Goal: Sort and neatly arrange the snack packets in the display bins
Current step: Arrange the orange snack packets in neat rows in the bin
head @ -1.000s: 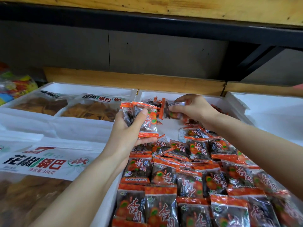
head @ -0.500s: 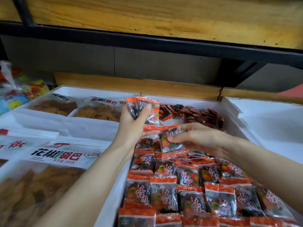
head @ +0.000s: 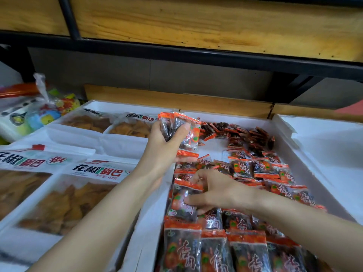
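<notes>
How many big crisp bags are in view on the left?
4: far-left bag, far-right bag, near-left bag, near-right bag, in the left bins. Others may lie hidden underneath.

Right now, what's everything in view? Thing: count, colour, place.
middle bin: one, white, centre
right bin: one, white, right
held packets: at least two, orange and dark, above middle bin's left edge
single packet: one, orange-topped dark, middle bin's left column
arranged packets: many, orange and dark, rows in near middle bin
loose packets: many, dark red, far end of middle bin
large snack bags: four, clear, brown contents, left bins
colourful bags: count unclear, mixed, far left
wooden shelf: one, tan, overhead
left hand: grips held packets
right hand: pinches single packet
</notes>
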Demonstrator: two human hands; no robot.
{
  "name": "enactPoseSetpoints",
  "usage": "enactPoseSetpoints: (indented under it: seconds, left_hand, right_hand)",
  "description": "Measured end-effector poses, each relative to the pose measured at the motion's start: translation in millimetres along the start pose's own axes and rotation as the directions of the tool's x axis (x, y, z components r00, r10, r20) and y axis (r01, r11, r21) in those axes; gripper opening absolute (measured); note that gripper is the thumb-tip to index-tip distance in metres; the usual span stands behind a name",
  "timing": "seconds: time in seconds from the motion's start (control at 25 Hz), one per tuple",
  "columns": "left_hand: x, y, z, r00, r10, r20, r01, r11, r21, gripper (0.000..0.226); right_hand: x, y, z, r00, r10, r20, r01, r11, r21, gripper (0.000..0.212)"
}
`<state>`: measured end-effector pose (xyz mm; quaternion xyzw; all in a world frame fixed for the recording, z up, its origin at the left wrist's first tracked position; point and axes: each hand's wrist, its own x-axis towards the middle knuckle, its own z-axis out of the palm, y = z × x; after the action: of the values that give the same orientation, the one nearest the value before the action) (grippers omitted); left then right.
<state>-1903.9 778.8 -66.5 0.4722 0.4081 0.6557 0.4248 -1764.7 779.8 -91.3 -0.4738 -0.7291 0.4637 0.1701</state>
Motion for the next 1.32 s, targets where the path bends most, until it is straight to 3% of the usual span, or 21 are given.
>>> enactPoseSetpoints:
  seconds: [0.2,0.36,0.56,0.64,0.72,0.8,1.04,1.2,1.32]
  left_hand:
    - [-15,7,-4,1.0,-0.008,0.009,0.008,1.0,0.006,0.037]
    - [-24,8,-12,1.0,-0.025,0.005,0.025,0.999,0.034,0.038]
    - [-37,8,-19,0.999,-0.037,0.015,0.037,0.998,0.045,0.035]
    - [-43,6,-21,0.998,-0.056,0.017,0.056,0.998,0.036,0.031]
    - [-50,3,-21,0.996,-0.088,0.014,0.087,0.994,0.063,0.027]
    - [-58,-1,-19,0.991,-0.128,0.027,0.125,0.986,0.112,0.034]
    - [-76,-6,-10,0.976,-0.215,0.02,0.213,0.976,0.048,0.047]
    - [-82,-6,-12,0.978,-0.209,0.028,0.207,0.977,0.041,0.034]
    - [-84,-6,-14,0.984,-0.18,0.014,0.178,0.98,0.093,0.031]
  right_hand:
    - [4,3,-2,0.999,-0.019,0.031,0.026,0.971,-0.238,0.023]
    - [6,4,4,0.997,-0.051,0.064,0.066,0.961,-0.269,0.015]
    - [4,7,8,0.976,-0.208,-0.065,0.134,0.808,-0.574,0.032]
    - [-4,1,4,0.939,-0.275,-0.208,0.16,0.881,-0.445,0.032]
    - [-16,-11,0,0.909,-0.267,-0.319,0.253,0.964,-0.088,0.03]
    - [-29,-21,0,0.925,-0.249,-0.287,0.305,0.938,0.168,0.03]
    - [-47,-16,-2,0.948,-0.187,-0.257,0.263,0.915,0.306,0.017]
    - [-53,-9,-6,0.948,-0.141,-0.287,0.252,0.882,0.399,0.023]
    - [-52,-2,-16,0.945,-0.079,-0.317,0.199,0.909,0.366,0.024]
